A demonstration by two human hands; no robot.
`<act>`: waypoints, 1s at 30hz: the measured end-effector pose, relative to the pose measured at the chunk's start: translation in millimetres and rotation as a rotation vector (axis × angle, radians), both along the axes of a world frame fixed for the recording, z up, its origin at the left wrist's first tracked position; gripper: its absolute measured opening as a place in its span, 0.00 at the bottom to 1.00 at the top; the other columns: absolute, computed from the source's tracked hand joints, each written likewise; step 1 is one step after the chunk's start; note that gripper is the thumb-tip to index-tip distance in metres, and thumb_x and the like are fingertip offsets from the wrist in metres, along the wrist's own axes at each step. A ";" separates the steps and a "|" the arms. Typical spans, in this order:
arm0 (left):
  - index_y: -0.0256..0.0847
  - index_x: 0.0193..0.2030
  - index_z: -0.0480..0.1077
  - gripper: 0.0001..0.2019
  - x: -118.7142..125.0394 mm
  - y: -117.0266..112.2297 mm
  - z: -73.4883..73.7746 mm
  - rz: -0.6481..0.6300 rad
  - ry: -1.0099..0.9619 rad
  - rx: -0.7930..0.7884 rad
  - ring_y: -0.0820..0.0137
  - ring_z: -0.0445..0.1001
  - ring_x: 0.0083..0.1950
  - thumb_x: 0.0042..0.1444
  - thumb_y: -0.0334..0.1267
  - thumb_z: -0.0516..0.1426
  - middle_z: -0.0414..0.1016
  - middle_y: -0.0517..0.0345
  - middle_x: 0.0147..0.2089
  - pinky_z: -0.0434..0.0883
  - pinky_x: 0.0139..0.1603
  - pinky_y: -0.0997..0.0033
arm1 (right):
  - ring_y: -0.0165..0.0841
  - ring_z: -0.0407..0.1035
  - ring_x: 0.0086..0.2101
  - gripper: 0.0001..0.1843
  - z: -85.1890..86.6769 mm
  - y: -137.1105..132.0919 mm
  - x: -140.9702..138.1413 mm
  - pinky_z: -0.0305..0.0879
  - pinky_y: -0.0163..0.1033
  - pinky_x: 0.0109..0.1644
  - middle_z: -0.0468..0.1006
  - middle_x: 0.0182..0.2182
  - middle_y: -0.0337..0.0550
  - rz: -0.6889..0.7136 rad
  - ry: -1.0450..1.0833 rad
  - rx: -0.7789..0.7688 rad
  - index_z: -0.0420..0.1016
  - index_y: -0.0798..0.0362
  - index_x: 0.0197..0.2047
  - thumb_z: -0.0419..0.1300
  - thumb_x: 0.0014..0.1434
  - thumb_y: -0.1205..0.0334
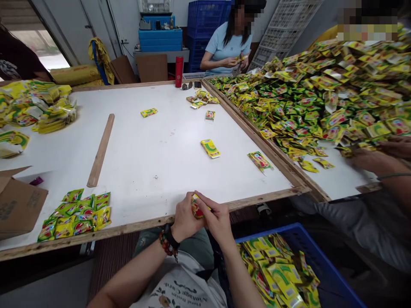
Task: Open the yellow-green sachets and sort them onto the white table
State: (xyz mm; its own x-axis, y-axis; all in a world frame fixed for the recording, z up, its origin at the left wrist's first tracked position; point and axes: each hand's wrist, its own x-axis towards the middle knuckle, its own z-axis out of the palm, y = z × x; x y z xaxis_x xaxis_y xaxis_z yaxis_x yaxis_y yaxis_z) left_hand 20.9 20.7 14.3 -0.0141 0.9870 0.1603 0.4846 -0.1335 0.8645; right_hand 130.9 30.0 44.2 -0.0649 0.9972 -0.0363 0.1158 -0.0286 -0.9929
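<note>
My left hand (185, 217) and my right hand (218, 219) come together just above the table's near edge. Between them they grip a small yellow box (197, 208) with a red picture on it, partly covered by my fingers. Further up the white tabletop lie a flat yellow box (210, 148), another with a colourful print (260, 161), a small box (210, 115) and a yellow box (149, 112). To the left, several green and yellow candy packets (85, 214) lie in rows near the edge.
A blue crate (330, 273) of filled yellow boxes stands below right. Wooden rails (250, 128) divide off a large packet heap (298, 94). A loose wooden strip (101, 149), cardboard box (24, 205) and red flask (179, 72) are on the table. Co-workers sit at the back and right.
</note>
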 end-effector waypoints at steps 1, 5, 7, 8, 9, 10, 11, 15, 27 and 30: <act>0.44 0.41 0.58 0.20 0.5 -0.1 0.2 0.004 -0.004 -0.006 0.69 0.70 0.27 0.41 0.36 0.60 0.69 0.64 0.29 0.63 0.26 0.72 | 0.44 0.78 0.43 0.18 1.3 2.2 0.7 0.73 0.50 0.50 0.81 0.46 0.44 0.020 0.030 -0.025 0.80 0.52 0.48 0.62 0.57 0.53; 0.44 0.41 0.59 0.19 2.2 0.1 -1.7 0.030 0.009 -0.002 0.68 0.69 0.27 0.42 0.37 0.60 0.70 0.63 0.30 0.63 0.26 0.72 | 0.45 0.77 0.44 0.19 6.7 4.3 3.5 0.73 0.49 0.49 0.82 0.45 0.44 0.064 0.008 -0.041 0.80 0.53 0.48 0.61 0.58 0.52; 0.44 0.41 0.59 0.16 2.3 -0.2 -5.0 0.050 0.034 0.005 0.68 0.69 0.26 0.45 0.37 0.59 0.70 0.62 0.29 0.61 0.25 0.72 | 0.43 0.78 0.42 0.20 7.4 0.5 1.9 0.74 0.45 0.45 0.82 0.45 0.47 0.084 -0.145 0.057 0.78 0.53 0.52 0.58 0.61 0.52; 0.44 0.41 0.58 0.15 2.1 -0.7 -7.0 0.062 0.047 0.003 0.69 0.69 0.26 0.47 0.36 0.58 0.69 0.63 0.28 0.61 0.25 0.72 | 0.43 0.78 0.40 0.21 7.1 -2.0 0.0 0.74 0.44 0.43 0.83 0.44 0.49 0.099 -0.242 0.128 0.75 0.53 0.55 0.57 0.62 0.53; 0.44 0.40 0.58 0.13 1.7 -1.5 -9.0 0.079 0.058 -0.001 0.69 0.68 0.25 0.49 0.36 0.57 0.69 0.63 0.27 0.61 0.24 0.72 | 0.42 0.78 0.38 0.22 6.4 -4.4 -2.3 0.73 0.43 0.41 0.83 0.42 0.51 0.121 -0.337 0.203 0.73 0.53 0.57 0.56 0.63 0.54; 0.44 0.40 0.58 0.11 1.2 -2.6 -10.7 0.094 0.061 -0.003 0.69 0.69 0.25 0.51 0.36 0.56 0.69 0.63 0.27 0.62 0.25 0.71 | 0.41 0.78 0.36 0.23 5.7 -6.7 -4.6 0.72 0.42 0.40 0.83 0.40 0.52 0.146 -0.419 0.273 0.71 0.53 0.59 0.55 0.63 0.55; 0.44 0.39 0.58 0.09 0.5 -3.8 -11.8 0.102 0.056 -0.001 0.68 0.69 0.26 0.52 0.36 0.55 0.69 0.62 0.27 0.63 0.25 0.71 | 0.40 0.77 0.35 0.23 5.4 -8.6 -6.5 0.72 0.41 0.39 0.83 0.39 0.53 0.174 -0.482 0.335 0.70 0.53 0.61 0.54 0.64 0.57; 0.43 0.46 0.60 0.15 -4.6 -9.2 -10.9 -0.034 -0.020 0.103 0.65 0.73 0.35 0.53 0.38 0.56 0.72 0.54 0.39 0.71 0.35 0.65 | 0.36 0.77 0.32 0.22 13.9 -15.9 7.7 0.69 0.37 0.34 0.83 0.37 0.52 0.301 -0.585 0.451 0.70 0.51 0.60 0.47 0.67 0.60; 0.42 0.41 0.65 0.05 -2.9 -3.9 -5.1 -0.165 -0.136 0.211 0.65 0.70 0.42 0.62 0.33 0.49 0.69 0.51 0.40 0.71 0.41 0.65 | 0.50 0.69 0.53 0.30 -14.5 98.3 205.2 0.63 0.47 0.52 0.75 0.52 0.65 -0.163 -1.242 -0.052 0.64 0.64 0.63 0.53 0.62 0.55; 0.41 0.40 0.66 0.06 -2.1 -3.4 -9.2 -0.128 -0.115 0.225 0.65 0.71 0.42 0.62 0.32 0.49 0.70 0.52 0.39 0.71 0.41 0.66 | 0.54 0.63 0.56 0.31 -29.5 161.8 200.9 0.60 0.53 0.55 0.68 0.56 0.75 -0.269 -1.211 -0.031 0.58 0.72 0.63 0.52 0.62 0.60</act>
